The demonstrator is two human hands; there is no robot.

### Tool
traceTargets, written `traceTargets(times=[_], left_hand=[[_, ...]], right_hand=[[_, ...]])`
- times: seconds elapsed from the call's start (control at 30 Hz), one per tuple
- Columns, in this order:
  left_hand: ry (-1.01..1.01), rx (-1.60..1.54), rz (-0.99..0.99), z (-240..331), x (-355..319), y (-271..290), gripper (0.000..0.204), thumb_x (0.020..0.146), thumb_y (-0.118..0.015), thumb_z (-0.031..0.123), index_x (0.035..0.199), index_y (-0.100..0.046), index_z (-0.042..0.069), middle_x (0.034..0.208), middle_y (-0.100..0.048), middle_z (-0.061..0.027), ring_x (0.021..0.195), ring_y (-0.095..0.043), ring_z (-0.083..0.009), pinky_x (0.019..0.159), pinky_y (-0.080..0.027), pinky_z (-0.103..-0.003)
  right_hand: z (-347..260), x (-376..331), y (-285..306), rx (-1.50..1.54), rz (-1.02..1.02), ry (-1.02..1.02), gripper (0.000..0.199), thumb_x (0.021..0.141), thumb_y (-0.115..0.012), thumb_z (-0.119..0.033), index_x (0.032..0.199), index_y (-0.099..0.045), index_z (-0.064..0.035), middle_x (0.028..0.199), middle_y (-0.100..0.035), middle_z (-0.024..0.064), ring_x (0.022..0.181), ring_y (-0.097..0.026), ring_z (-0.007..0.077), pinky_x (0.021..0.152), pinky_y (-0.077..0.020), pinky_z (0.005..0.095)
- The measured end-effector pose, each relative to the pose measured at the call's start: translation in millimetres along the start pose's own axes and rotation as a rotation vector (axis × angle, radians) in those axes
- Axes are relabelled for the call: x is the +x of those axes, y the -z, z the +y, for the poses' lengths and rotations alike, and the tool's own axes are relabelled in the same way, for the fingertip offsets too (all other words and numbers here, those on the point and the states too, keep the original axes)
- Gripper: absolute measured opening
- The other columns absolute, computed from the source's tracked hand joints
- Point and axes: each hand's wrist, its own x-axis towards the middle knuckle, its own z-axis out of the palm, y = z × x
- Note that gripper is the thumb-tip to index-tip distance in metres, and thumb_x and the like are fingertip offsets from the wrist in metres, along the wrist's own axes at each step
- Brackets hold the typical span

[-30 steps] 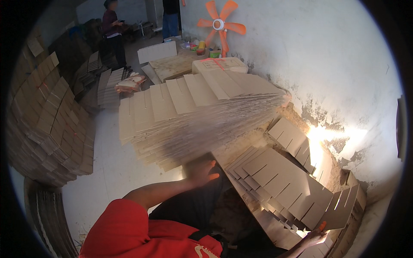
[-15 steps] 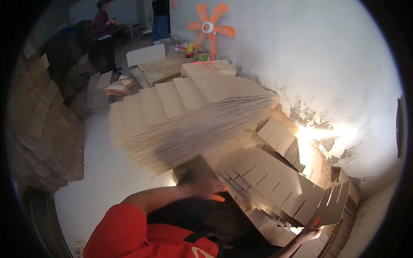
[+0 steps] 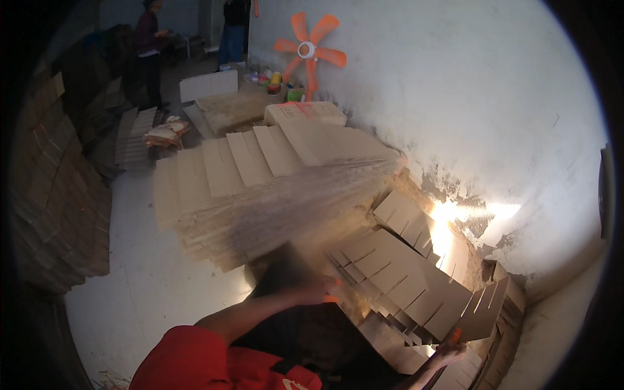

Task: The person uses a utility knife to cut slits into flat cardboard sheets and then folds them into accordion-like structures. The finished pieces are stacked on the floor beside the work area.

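Observation:
My right hand (image 3: 448,353), with orange on its thumb, grips the lower edge of a slotted cardboard sheet (image 3: 482,311). That sheet is tilted at the right end of a stack of slotted cardboard sheets (image 3: 396,273). My left hand (image 3: 313,292) is smeared by motion in front of my body, orange covers on its fingertips pointing right. Its grip is unclear. Just beyond it is a dark, blurred flat panel (image 3: 283,265); whether the hand touches it I cannot make out.
A large fanned pile of cardboard sheets (image 3: 260,166) lies ahead. Tied cardboard stacks (image 3: 65,208) stand at left. An orange fan (image 3: 306,50) is near the wall, behind a box (image 3: 305,114). Two people stand far back, one in a dark top (image 3: 148,39).
The whole view has shifted slightly, moving the scene leftward in the picture. My left hand sits a little farther right relative to the piles. My right hand keeps the slotted sheet.

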Motion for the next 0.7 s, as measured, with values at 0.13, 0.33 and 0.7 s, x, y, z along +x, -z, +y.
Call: traceTargets(times=[0.13,0.33,0.7], left_hand=[[0.116,0.271,0.085,11.4,-50.9,74.1,0.074,0.086,-0.068,0.040,0.144,-0.037,0.007,0.146,-0.038,-0.0182,0.138,-0.032,-0.0364,0.111,-0.026,-0.051],[0.373,-0.106,0.167,-13.7,-113.4,63.6,0.082,0.092,-0.061,0.042,0.151,-0.020,0.003,0.155,-0.020,-0.0193,0.145,-0.017,-0.0342,0.117,-0.016,-0.044],[0.383,0.041,0.104,-19.9,-97.6,59.5,0.088,0.090,-0.063,0.043,0.150,-0.016,-0.001,0.155,-0.020,-0.0220,0.144,-0.018,-0.0353,0.117,-0.019,-0.041]], right_hand=[[-2.8,3.4,12.6,-0.054,-0.053,0.102,0.043,0.085,-0.074,-0.035,0.070,-0.059,0.0019,0.050,-0.048,0.0062,0.039,-0.038,0.0166,0.037,-0.0313,0.0361],[-1.3,-5.8,10.4,-0.141,-0.030,0.334,0.034,0.085,-0.074,-0.033,0.092,-0.065,-0.0007,0.072,-0.066,0.0077,0.060,-0.057,0.0169,0.056,-0.0484,0.0310],[-71.7,-39.3,48.5,0.333,0.007,0.338,0.052,0.093,-0.062,-0.018,0.138,-0.040,-0.0021,0.106,-0.054,0.0105,0.075,-0.059,0.0192,0.060,-0.0481,0.0271]])
